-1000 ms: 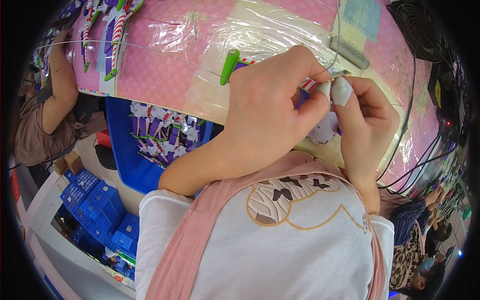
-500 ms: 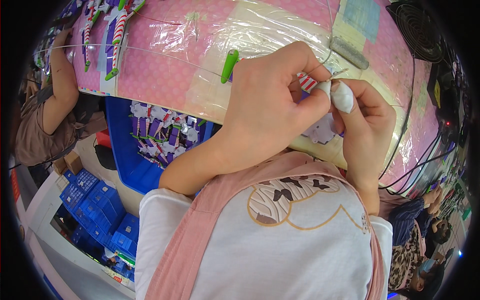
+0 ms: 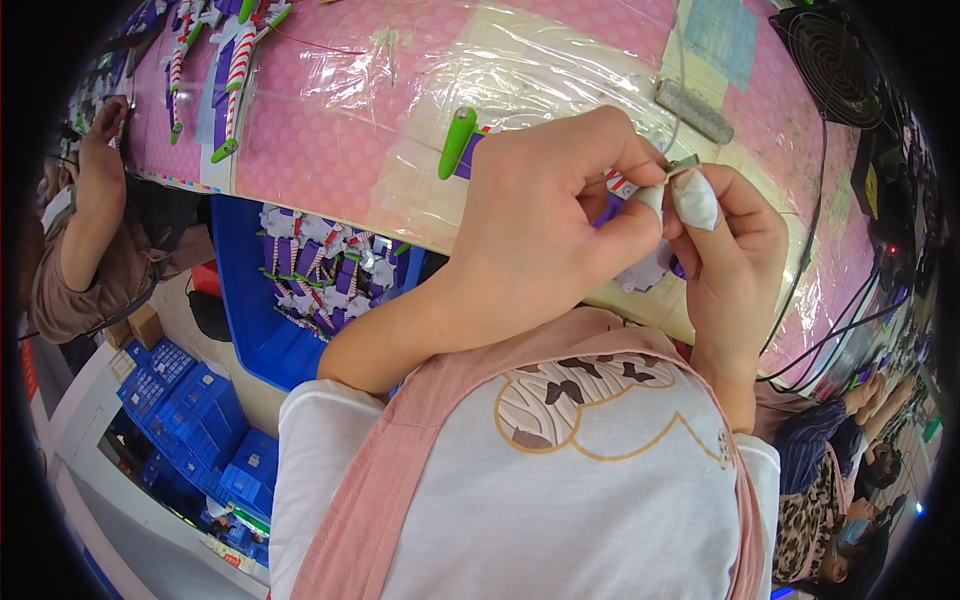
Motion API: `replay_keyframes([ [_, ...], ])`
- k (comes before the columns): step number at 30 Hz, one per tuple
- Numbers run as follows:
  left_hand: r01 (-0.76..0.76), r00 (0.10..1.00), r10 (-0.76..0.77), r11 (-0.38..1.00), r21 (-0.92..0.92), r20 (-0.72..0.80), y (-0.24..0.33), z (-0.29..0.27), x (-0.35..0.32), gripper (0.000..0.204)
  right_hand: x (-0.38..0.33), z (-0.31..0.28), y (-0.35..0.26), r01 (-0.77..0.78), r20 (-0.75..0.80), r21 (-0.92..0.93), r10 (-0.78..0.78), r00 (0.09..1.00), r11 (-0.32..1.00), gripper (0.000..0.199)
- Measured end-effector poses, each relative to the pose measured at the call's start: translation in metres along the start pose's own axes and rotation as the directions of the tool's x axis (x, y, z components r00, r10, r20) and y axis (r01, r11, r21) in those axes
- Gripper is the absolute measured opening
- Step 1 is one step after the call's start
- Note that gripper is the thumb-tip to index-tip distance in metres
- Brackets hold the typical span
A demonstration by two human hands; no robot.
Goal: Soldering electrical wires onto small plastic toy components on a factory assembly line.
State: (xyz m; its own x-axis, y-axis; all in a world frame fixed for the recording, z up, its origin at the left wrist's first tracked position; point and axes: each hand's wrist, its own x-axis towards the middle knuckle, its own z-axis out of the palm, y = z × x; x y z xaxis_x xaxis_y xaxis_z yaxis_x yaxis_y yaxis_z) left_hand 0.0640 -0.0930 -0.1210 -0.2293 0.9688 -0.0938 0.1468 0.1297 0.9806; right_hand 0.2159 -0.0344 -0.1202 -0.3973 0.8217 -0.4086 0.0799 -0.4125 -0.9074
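Note:
My left hand (image 3: 550,220) is closed, thumb and forefinger pinching around a thin wire (image 3: 683,60) that runs down from the top of the table. Facing it, my right hand (image 3: 735,235) pinches too, its fingertips almost touching the left ones. A small grey-green piece (image 3: 684,162) shows at the right thumb tip; its kind cannot be made out. White coverings wrap both thumbs, the right thumb cover (image 3: 697,205) showing best. Under my hands lies a toy figure with a green-tipped limb (image 3: 458,143), purple and red-striped parts and a white part (image 3: 645,272), mostly hidden.
A grey foam-like roll (image 3: 693,111) lies beyond my hands on the pink, plastic-covered table (image 3: 330,150). More striped toy figures (image 3: 235,80) are at the far left. A blue bin (image 3: 240,300) full of toy parts stands below the edge. Cables (image 3: 815,220) and a fan (image 3: 828,60) are right.
Both hands have shifted slightly, the left one downward, still pinching close together. The wire stretched across the left of the table is no longer visible there. A co-worker's arm at left has moved.

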Motion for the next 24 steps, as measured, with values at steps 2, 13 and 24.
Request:
replay_keyframes([
  [2,-0.082,0.996,0.083,0.995,0.064,-0.011,-0.001,0.002,0.0,0.015,-0.002,0.002,-0.001,0.042,-0.003,-0.039,-0.042,0.999,0.998,0.019],
  [13,-0.47,0.818,0.571,0.73,0.497,-0.064,-0.014,0.014,0.0,0.017,-0.002,0.0,0.007,0.115,0.002,-0.112,-0.115,0.993,0.987,0.019],
  [24,-0.465,0.873,0.481,0.78,0.418,0.074,-0.003,0.001,0.016,0.029,0.009,-0.002,-0.002,0.113,0.018,-0.34,-0.114,0.993,0.934,0.025],
])
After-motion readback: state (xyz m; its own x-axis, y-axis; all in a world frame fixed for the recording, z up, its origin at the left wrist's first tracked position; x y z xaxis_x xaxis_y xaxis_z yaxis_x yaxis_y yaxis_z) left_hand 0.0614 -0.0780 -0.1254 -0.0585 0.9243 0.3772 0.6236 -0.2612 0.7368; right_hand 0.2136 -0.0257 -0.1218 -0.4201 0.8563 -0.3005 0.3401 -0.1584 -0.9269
